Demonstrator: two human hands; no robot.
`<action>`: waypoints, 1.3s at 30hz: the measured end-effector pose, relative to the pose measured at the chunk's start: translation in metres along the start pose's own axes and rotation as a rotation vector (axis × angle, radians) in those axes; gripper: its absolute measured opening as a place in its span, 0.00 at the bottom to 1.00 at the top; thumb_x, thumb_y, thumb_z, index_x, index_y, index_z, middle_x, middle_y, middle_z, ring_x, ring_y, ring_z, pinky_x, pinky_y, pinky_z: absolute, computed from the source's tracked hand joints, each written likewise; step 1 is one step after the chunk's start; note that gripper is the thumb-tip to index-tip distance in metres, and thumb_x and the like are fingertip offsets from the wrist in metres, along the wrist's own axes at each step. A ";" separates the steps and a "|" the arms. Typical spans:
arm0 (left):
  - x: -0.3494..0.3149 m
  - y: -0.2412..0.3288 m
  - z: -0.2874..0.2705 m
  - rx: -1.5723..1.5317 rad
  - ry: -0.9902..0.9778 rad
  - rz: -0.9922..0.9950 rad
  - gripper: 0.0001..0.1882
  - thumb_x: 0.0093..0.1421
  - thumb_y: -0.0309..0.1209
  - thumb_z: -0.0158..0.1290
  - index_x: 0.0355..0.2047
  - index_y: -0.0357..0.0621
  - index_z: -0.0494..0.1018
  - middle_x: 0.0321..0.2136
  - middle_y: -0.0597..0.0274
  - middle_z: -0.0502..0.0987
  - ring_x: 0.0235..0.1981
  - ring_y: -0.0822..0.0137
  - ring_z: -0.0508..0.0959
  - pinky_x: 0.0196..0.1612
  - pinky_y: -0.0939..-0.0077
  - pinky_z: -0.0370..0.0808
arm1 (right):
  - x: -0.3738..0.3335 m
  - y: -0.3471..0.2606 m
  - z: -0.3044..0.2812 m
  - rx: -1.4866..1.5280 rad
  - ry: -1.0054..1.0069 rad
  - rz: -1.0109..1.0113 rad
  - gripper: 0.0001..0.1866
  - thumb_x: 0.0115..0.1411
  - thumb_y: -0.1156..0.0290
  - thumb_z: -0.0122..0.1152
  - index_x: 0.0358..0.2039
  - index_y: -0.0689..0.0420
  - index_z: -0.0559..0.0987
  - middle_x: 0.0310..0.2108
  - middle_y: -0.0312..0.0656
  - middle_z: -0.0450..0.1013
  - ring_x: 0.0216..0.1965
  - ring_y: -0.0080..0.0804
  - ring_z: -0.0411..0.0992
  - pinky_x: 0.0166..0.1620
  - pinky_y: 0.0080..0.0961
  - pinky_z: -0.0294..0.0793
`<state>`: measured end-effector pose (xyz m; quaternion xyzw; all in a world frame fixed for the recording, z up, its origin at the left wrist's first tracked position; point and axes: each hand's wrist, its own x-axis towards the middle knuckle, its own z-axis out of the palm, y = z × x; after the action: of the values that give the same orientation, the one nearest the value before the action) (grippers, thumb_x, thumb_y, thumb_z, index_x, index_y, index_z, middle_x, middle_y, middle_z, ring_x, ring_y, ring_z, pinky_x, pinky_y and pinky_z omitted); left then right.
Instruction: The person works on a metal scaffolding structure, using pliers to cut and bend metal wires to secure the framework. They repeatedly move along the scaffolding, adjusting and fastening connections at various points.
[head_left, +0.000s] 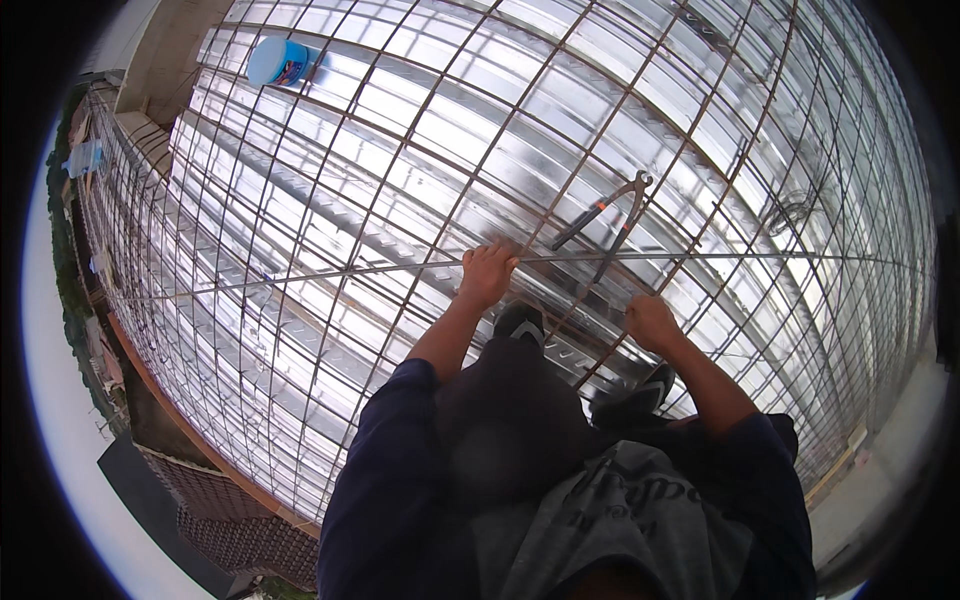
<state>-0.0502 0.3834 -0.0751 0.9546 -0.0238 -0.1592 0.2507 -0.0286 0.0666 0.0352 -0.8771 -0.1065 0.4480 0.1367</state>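
A long grey steel bar (590,257) runs crosswise over a grid of rusty reinforcing bars (385,205). My left hand (488,273) is closed around this bar near the middle of the view. Lower and to the right, my right hand (651,323) is curled into a fist just below the bar; whatever its fingers hold, if anything, is hidden. Between and beyond the hands lies a pair of end-cutting nippers (640,184), its dark handles with orange marks spread apart on the mesh. Its handle ends reach close to the grey bar.
Shiny ribbed metal decking (330,150) spreads beneath the mesh. A light blue bucket (277,62) lies on its side at the far left. A loose wire coil (787,212) rests to the right. My shoes (520,322) stand on the mesh. The deck edge (200,430) drops toward tiled roofs at left.
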 end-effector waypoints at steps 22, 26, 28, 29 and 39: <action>0.023 0.005 -0.022 -0.130 -0.420 -0.324 0.22 0.62 0.51 0.41 0.43 0.52 0.75 0.41 0.55 0.78 0.49 0.50 0.73 0.56 0.49 0.57 | 0.064 -0.051 0.082 0.597 0.306 0.037 0.13 0.58 0.64 0.55 0.36 0.61 0.80 0.33 0.52 0.77 0.32 0.46 0.75 0.39 0.36 0.72; 0.029 0.003 -0.023 -0.104 -0.516 -0.334 0.22 0.61 0.52 0.41 0.46 0.57 0.75 0.45 0.56 0.77 0.52 0.51 0.72 0.54 0.41 0.56 | 0.067 -0.056 0.085 0.740 0.211 0.028 0.14 0.60 0.65 0.54 0.42 0.57 0.79 0.28 0.45 0.76 0.27 0.37 0.75 0.33 0.32 0.72; 0.032 0.011 -0.028 -0.136 -0.493 -0.333 0.20 0.61 0.52 0.44 0.47 0.60 0.75 0.46 0.58 0.76 0.54 0.53 0.70 0.55 0.38 0.54 | 0.072 -0.055 0.091 0.804 0.114 0.092 0.14 0.61 0.65 0.53 0.45 0.55 0.77 0.25 0.42 0.74 0.24 0.31 0.73 0.28 0.29 0.70; 0.034 0.015 -0.030 -0.153 -0.483 -0.331 0.20 0.60 0.51 0.45 0.47 0.62 0.75 0.47 0.59 0.75 0.56 0.54 0.69 0.55 0.37 0.53 | 0.073 -0.053 0.094 0.845 0.053 0.125 0.15 0.61 0.65 0.53 0.46 0.54 0.76 0.24 0.40 0.73 0.23 0.28 0.72 0.26 0.27 0.69; 0.015 0.004 -0.005 -0.175 -0.198 -0.271 0.14 0.61 0.45 0.49 0.44 0.65 0.77 0.46 0.69 0.75 0.58 0.63 0.65 0.59 0.38 0.46 | 0.097 -0.084 0.084 0.799 0.112 0.162 0.13 0.57 0.67 0.53 0.40 0.57 0.78 0.28 0.46 0.76 0.33 0.42 0.76 0.37 0.37 0.74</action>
<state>-0.0343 0.3805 -0.0730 0.9033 0.0944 -0.2860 0.3056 -0.0465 0.1875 -0.0572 -0.7835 0.1529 0.4150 0.4365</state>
